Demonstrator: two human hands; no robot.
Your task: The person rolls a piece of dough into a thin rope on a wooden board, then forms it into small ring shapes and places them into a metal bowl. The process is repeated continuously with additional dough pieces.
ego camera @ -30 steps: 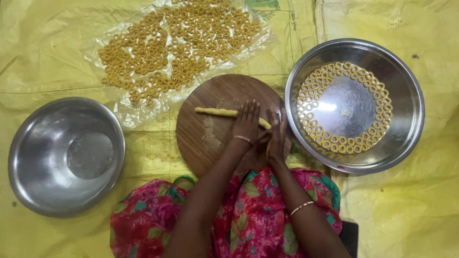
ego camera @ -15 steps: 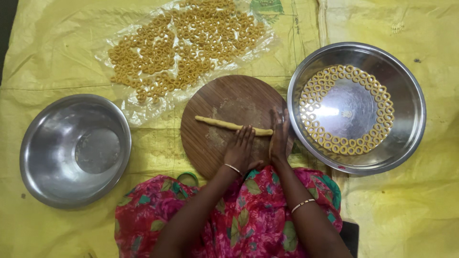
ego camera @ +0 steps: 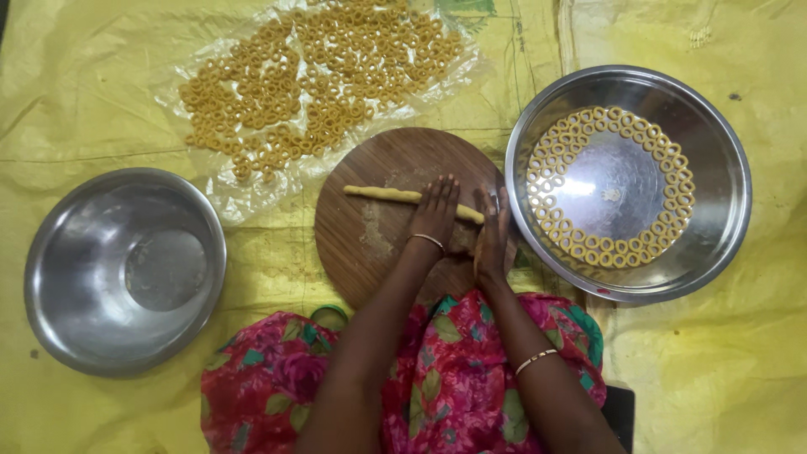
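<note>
A thin rope of yellow dough (ego camera: 382,194) lies across a round wooden board (ego camera: 370,244). My left hand (ego camera: 435,212) lies flat on the rope's right part, fingers stretched out and pressing down. My right hand (ego camera: 492,237) rests flat just beside it at the board's right edge, over the rope's right end. Neither hand grips anything. Both wrists wear thin bangles.
A wide steel plate (ego camera: 714,219) at the right holds dough rings laid along its inner edge. An empty steel bowl (ego camera: 50,277) sits at the left. Many dough rings (ego camera: 319,76) lie on clear plastic at the back. A yellow sheet (ego camera: 101,84) covers the floor.
My hands have slid forward over the dough rope, the left now lying on top of it. The rope looks a little longer and thinner.
</note>
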